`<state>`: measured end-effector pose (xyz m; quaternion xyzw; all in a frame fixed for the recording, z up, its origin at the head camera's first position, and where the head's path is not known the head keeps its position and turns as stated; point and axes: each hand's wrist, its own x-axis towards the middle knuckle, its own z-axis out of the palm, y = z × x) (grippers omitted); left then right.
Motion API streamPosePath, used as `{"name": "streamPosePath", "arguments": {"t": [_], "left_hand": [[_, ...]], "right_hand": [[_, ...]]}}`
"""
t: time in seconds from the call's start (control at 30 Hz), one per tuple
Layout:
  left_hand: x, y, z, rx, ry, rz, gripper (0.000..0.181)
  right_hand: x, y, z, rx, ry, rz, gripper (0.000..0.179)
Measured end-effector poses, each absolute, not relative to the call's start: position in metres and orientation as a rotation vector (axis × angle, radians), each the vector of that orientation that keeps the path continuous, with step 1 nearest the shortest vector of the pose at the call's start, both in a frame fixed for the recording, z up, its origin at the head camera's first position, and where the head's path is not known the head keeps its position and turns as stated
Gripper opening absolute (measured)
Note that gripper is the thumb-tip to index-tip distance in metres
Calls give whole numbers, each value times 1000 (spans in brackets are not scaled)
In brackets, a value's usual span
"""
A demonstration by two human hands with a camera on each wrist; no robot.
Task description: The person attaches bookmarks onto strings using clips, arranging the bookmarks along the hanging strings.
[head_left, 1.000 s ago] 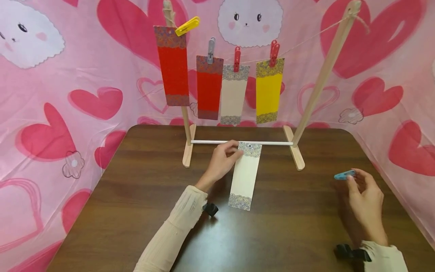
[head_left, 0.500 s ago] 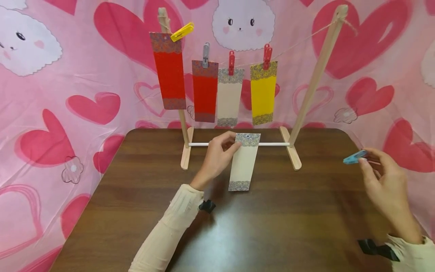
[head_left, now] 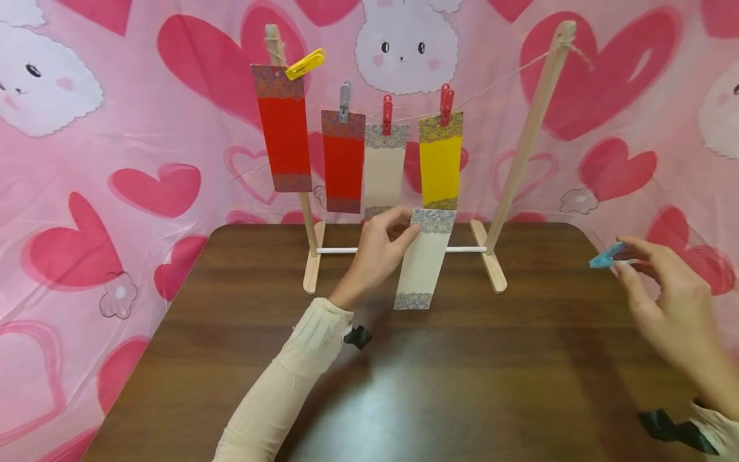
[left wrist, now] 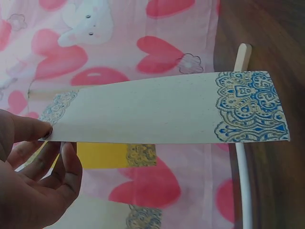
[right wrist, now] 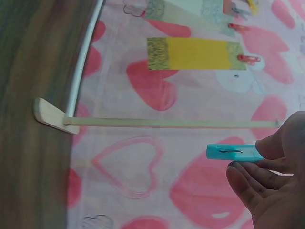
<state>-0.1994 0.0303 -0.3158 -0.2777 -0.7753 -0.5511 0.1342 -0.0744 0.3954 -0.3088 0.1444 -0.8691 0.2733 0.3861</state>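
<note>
My left hand [head_left: 381,247] pinches a cream bookmark-like card [head_left: 424,263] by the edge near its upper patterned end. The card hangs tilted in front of the rack, clear of the tabletop. In the left wrist view its blue lace-patterned lower end [left wrist: 250,107] points toward the table. Out to the right, my right hand [head_left: 672,295] pinches a light blue clothespin [head_left: 606,256] between thumb and fingers; the right wrist view shows the clothespin [right wrist: 233,152] with its nose pointing away from the hand. On the string hang two red cards [head_left: 283,141], a cream card [head_left: 384,167] and a yellow card [head_left: 441,160].
The wooden rack has a left post [head_left: 308,221], a right post [head_left: 531,138] and a white lower bar [head_left: 337,250]. A yellow clothespin [head_left: 306,64], a grey one [head_left: 344,102] and red ones [head_left: 387,115] grip the hanging cards. Pink heart-printed cloth [head_left: 185,109] stands behind the brown table [head_left: 462,378].
My left hand has lifted the cream card from low near the table up toward the hanging cards. My right hand has moved right and up with the blue clothespin. The head view has shifted slightly.
</note>
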Motion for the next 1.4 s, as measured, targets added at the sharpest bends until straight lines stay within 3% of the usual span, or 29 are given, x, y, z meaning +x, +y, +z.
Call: {"name": "streamPosePath", "arguments": {"t": [0.67, 1.4], "left_hand": [[-214, 67, -283, -893, -2294, -1584, 19], [-237, 112, -248, -856, -2225, -1597, 15]], "right_hand": [[-89, 374, -231, 479, -2257, 589, 50], [-120, 358, -167, 589, -2253, 452, 45]]}}
